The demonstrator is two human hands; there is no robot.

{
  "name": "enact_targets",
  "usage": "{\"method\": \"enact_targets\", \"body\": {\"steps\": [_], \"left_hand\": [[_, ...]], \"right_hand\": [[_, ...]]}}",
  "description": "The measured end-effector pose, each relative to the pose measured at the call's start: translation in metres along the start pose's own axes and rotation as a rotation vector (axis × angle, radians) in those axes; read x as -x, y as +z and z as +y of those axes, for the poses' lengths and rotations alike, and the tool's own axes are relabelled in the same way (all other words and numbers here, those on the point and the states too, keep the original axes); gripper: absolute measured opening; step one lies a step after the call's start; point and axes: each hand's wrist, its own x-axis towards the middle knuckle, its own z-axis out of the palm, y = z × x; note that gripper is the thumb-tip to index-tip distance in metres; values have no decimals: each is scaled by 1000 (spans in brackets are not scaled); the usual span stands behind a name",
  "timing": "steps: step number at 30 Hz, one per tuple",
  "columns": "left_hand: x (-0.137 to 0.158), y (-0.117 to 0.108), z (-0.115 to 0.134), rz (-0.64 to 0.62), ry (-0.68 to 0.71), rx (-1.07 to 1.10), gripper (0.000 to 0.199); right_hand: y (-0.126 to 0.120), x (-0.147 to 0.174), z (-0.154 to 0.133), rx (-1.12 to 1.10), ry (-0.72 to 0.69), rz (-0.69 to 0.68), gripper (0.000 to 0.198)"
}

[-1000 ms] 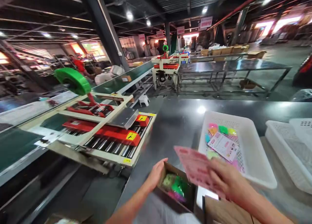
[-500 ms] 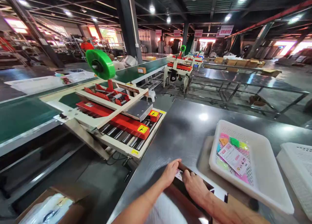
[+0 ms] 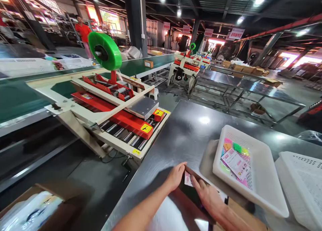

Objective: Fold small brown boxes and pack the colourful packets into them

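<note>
A person's two bare hands are working at the near edge of a shiny steel table (image 3: 191, 130). The left hand (image 3: 176, 175) is pressing, fingers curled, against the left side of a small brown carton (image 3: 187, 199) at the table's near edge, while the right hand (image 3: 207, 195) is lying flat and open across the carton's top, pushing its flaps down. A corner of a pink printed card (image 3: 187, 179) is sticking out between the two hands, so it looks likely to get creased or pinched if the flaps are pressed shut over it; the carton is also sitting close to the table's edge and could slip off under an uneven push. What else the carton is holding is hidden. Farther along the table, to the right, a white plastic basket (image 3: 266, 177) is holding a packet of bright toys (image 3: 235, 160) under a printed sheet; beyond it to the right sits another white basket (image 3: 302, 180), its contents not visible. Left of the table, a red-and-cream sealing machine (image 3: 113, 107) is carrying a green tape roll (image 3: 105, 50).
</note>
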Motion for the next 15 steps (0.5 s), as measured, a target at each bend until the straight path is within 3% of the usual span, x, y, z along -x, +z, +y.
{"method": "enact_targets", "body": {"steps": [3,8,12,15], "left_hand": [[-1,0,0,-17,-2,-13,68],[-6,2,2,-41,2,-40,68],[-5,4,7,-56,-17,-84,66],[1,5,10,-3,-20,-162,63]], "right_hand": [[6,12,-3,-121,-107,-83,88],[20,24,11,-113,-89,102,91],[18,1,-1,-67,-7,5,86],[12,-13,-12,-104,-45,-17,84]]}}
